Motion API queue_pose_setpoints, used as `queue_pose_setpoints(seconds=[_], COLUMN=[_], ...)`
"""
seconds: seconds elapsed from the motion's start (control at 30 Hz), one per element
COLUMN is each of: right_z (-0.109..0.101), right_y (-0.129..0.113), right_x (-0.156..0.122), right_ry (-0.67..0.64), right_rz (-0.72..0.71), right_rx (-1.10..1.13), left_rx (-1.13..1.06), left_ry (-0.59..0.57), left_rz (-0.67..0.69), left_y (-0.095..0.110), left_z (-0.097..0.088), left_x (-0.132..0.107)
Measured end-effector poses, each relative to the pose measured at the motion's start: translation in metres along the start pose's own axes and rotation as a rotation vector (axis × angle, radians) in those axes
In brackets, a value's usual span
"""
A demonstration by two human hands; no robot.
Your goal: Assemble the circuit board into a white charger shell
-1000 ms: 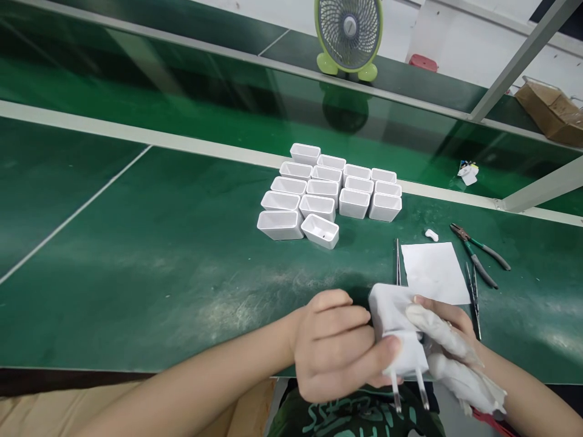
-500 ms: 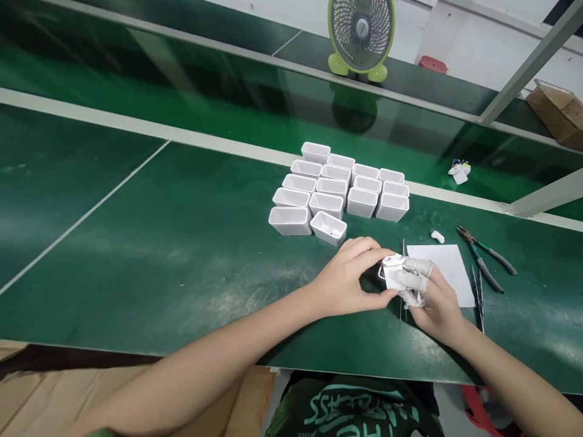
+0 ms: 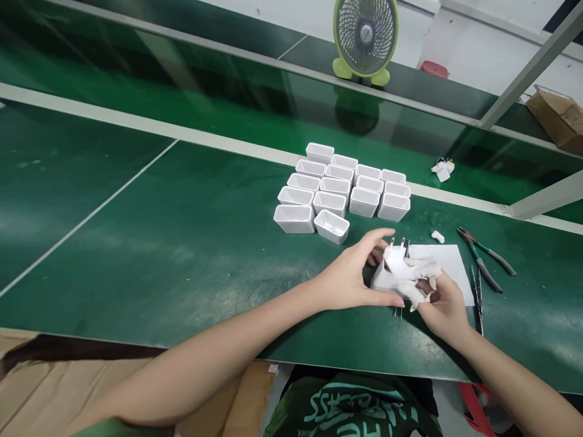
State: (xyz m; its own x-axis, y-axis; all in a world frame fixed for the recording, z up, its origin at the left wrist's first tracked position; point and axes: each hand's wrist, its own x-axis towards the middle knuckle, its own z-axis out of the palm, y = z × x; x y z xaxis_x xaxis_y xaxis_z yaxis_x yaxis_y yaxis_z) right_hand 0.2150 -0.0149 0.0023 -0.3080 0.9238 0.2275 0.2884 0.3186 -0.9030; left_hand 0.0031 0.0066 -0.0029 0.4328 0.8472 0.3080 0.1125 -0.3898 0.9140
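Note:
A white plug-in adapter (image 3: 387, 276) with two metal pins pointing up and away is held between both hands over the green table. My left hand (image 3: 346, 276) curves around its left side, thumb along the near edge and index finger raised off it. White finger coverings wrap several fingers of my right hand (image 3: 441, 303), which grips the adapter from the right. Partly behind the hands lies a sheet of white paper (image 3: 458, 273). Thin metal rods or tweezer tips show beneath the adapter; their kind is unclear.
Rows of white open-topped plastic cases (image 3: 294, 220) stand beyond my left hand. Right of the paper lie pliers (image 3: 487, 261), dark tweezers (image 3: 477, 300) and a small white piece (image 3: 438, 237). A white part with wires (image 3: 443, 170) sits behind the rail; a green fan (image 3: 365, 36) stands farther back.
The adapter has turned in my hands, so its two pins now show at the top. My left index finger has lifted off it. The white part with wires behind the rail appears farther left.

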Motion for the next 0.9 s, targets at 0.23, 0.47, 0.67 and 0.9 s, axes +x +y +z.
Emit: queue_pose_setpoints(seconds=[0.23, 0.47, 0.67, 0.9], right_z=[0.0007, -0.0012, 0.0004, 0.0012], right_y=[-0.0118, -0.0080, -0.0105, -0.0118], right_x=[0.0103, 0.0079, 0.0074, 0.0082], right_ry=[0.103, 0.115, 0.113, 0.144], right_rz=[0.531, 0.632, 0.617, 0.670], right_rx=[0.616, 0.823, 0.848, 0.942], left_rx=[0.019, 0.086, 0.120, 0.133], left_ry=[-0.015, 0.042, 0.066, 0.048], left_rz=[0.115, 0.196, 0.269, 0.261], left_y=[0.0045, 0.0041, 0.0032, 0.0044], left_z=[-0.0010, 0.0014, 0.0029, 0.0023], left_x=[-0.0007, 0.0002, 0.0006, 0.0008])
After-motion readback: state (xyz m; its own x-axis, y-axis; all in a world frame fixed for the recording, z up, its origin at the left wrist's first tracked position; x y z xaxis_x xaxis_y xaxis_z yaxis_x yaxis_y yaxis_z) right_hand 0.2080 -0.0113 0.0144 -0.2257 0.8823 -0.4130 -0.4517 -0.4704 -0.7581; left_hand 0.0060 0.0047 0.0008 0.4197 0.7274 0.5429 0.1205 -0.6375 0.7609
